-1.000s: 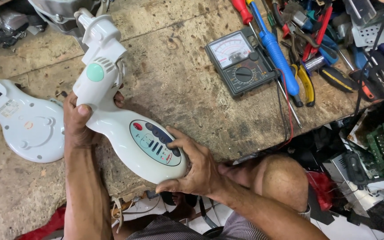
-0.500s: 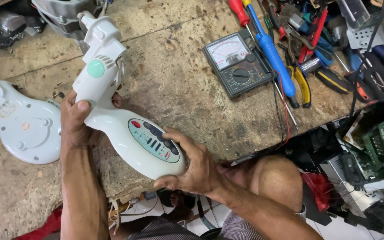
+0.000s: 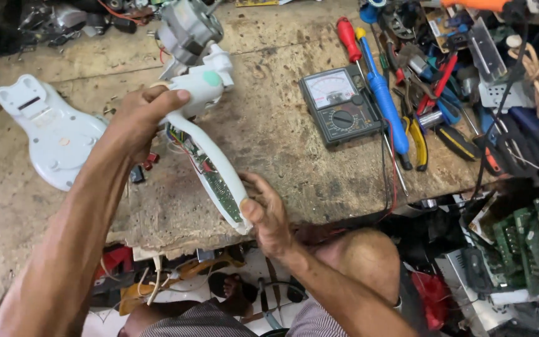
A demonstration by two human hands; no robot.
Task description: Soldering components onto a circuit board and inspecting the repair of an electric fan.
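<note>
A white fan base housing (image 3: 210, 159) is lifted on its edge above the worn workbench (image 3: 282, 143), so the green circuit board inside it shows. My left hand (image 3: 135, 115) grips its neck, just below the grey motor (image 3: 188, 31). My right hand (image 3: 269, 215) holds the lower rounded end of the housing at the bench's front edge. A pale green round knob sits on the neck beside my left thumb.
A white bottom cover (image 3: 48, 134) lies at the left. A black analog multimeter (image 3: 338, 103) rests right of centre, beside red and blue screwdrivers (image 3: 378, 93) and yellow-handled pliers (image 3: 416, 140). Tools, wires and circuit boards crowd the right side. My knee (image 3: 360, 262) is below the bench.
The housing has been turned from lying face up, buttons showing, onto its side, so its inner circuit board now faces me. Both hands stayed on it.
</note>
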